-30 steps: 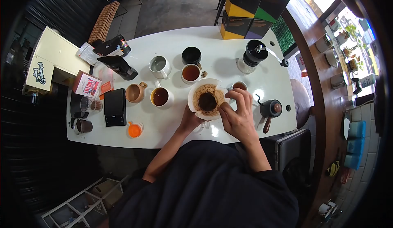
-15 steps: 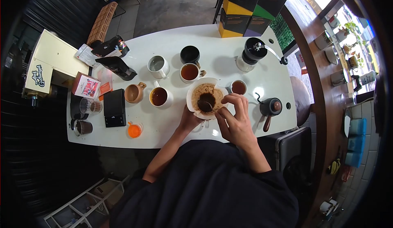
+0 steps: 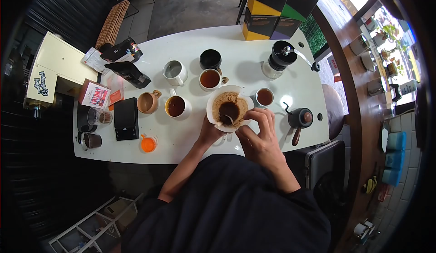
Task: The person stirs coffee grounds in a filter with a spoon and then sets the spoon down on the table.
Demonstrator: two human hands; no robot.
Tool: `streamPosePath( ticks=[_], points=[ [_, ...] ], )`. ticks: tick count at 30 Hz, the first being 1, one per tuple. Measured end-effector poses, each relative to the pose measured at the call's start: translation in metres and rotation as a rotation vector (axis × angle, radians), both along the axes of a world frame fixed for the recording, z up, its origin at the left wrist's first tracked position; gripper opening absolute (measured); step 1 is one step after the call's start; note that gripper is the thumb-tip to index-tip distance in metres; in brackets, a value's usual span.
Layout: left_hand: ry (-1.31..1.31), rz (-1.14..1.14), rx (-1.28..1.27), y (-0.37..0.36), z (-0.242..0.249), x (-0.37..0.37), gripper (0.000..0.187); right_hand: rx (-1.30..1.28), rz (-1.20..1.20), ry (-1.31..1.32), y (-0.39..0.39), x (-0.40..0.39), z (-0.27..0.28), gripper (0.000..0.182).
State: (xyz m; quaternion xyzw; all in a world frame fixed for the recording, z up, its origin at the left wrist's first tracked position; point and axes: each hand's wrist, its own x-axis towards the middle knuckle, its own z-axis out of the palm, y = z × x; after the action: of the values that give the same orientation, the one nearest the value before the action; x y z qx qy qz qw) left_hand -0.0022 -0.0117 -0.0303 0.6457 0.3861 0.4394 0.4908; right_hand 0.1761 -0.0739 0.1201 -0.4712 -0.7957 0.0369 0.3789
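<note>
A white paper coffee filter [image 3: 211, 106] sits in front of me, its inner wall coated with wet brown coffee grounds [image 3: 222, 99] around a dark pool. My left hand [image 3: 210, 131] is wrapped round the left side of the dripper beneath the filter; its fingertips are hidden. Pinched in my right hand [image 3: 260, 138] is a small spoon [image 3: 230, 119], its tip dipping into the grounds. Close by stand a white mug of dark coffee [image 3: 176, 106], a cup of reddish-brown coffee [image 3: 210, 79] and a glass of brown liquid [image 3: 264, 97].
A hand coffee grinder [image 3: 280, 57] and a dark gooseneck kettle [image 3: 300, 118] stand on the right. To the left lie a black scale [image 3: 126, 119], a brown cup [image 3: 146, 103], an orange-lidded container [image 3: 148, 144] and coffee bags [image 3: 129, 74]. Boxes [image 3: 272, 17] are stacked at the back.
My right hand has shifted slightly down and left with the spoon, which sits a little lower in the grounds. My left hand stays on the dripper.
</note>
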Motion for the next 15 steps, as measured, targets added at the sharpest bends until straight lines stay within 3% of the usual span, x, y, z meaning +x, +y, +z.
streamPosePath(
  ticks=[6, 8, 15],
  points=[
    [-0.034, -0.025, 0.047, 0.001, -0.003, -0.001, 0.065, -0.048, -0.029, -0.002, 0.013, 0.004, -0.015, 0.017],
    [-0.032, -0.109, -0.053, 0.001, -0.003, -0.003, 0.075, -0.057, -0.038, -0.002, 0.016, 0.005, -0.016, 0.015],
    [-0.050, -0.113, -0.093, 0.001, -0.003, -0.003, 0.077, -0.022, -0.049, -0.030, 0.024, 0.007, -0.011, 0.014]
  ],
)
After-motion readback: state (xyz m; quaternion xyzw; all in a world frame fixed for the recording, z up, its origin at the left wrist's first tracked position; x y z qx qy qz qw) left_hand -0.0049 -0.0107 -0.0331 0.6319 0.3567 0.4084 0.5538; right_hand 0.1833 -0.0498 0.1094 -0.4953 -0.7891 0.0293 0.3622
